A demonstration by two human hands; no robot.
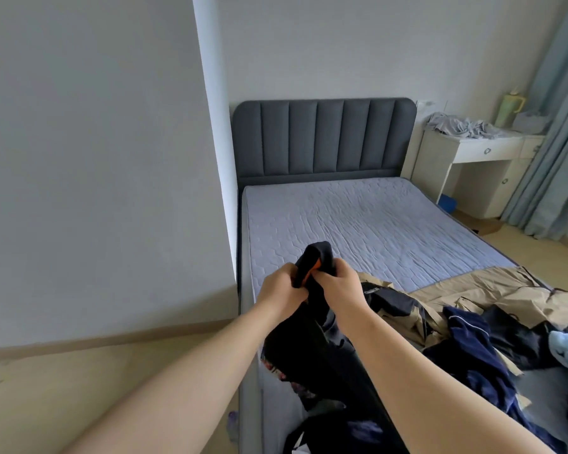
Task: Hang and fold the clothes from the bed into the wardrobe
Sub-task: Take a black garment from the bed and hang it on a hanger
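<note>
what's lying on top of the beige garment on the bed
A navy garment with pale piping and black clothes lie over the near side of the beige garment; its far side is bare. Whatever is beneath that heap is covered.

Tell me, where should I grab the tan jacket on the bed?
Probably pinch the tan jacket by its far edge, coming from the headboard side: that edge lies flat and bare on the mattress, while dark blue clothes cover its near side.

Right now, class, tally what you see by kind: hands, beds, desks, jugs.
Hands: 2, left hand and right hand, both gripping the black garment
Bed: 1
Desk: 1
Jug: 1
Total: 5
</note>
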